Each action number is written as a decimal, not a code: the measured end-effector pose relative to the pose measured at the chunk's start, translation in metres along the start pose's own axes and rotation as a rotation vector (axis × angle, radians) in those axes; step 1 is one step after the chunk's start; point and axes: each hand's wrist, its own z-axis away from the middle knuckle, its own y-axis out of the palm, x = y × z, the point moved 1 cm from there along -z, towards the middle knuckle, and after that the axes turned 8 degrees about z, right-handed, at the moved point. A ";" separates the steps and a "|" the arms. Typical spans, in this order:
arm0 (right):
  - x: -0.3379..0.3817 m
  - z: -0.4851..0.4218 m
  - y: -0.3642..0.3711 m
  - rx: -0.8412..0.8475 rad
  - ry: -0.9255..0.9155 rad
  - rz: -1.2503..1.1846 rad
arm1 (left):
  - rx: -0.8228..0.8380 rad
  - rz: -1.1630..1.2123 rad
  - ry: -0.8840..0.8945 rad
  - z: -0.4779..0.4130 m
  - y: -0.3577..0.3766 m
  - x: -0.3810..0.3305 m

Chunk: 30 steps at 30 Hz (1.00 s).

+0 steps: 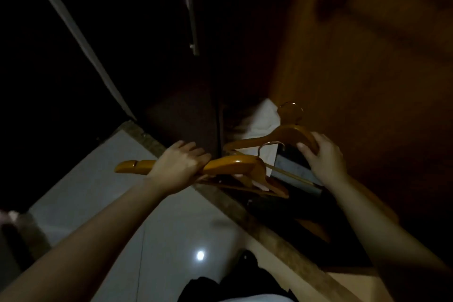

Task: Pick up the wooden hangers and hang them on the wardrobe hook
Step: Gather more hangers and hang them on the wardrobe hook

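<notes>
Forearms [98,240] stretched over the floor [98,191]. Left hand [180,167] curled round a bunch of hangers [235,163]; right hand [323,157] gripped one hanger [277,136] by its shoulder, low at the wardrobe [343,81]. Their hooks [269,142] sat close and could snag in the dark, pulling the bunch loose.

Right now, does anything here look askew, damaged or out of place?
Nothing looks damaged. The bundle of hangers gripped by the left hand is fanned unevenly, arms crossing at different angles, while the right hand holds a single hanger. The wardrobe is too dark to judge.
</notes>
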 end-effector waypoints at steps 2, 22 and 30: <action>0.008 -0.019 -0.022 -0.030 -0.024 -0.015 | -0.090 -0.075 0.068 -0.033 -0.020 0.002; 0.090 -0.030 -0.262 -0.749 -0.064 -0.173 | -0.276 0.272 0.460 -0.225 -0.225 0.006; 0.130 -0.037 -0.357 -0.984 -0.172 -0.012 | -0.452 0.275 0.503 -0.251 -0.333 0.004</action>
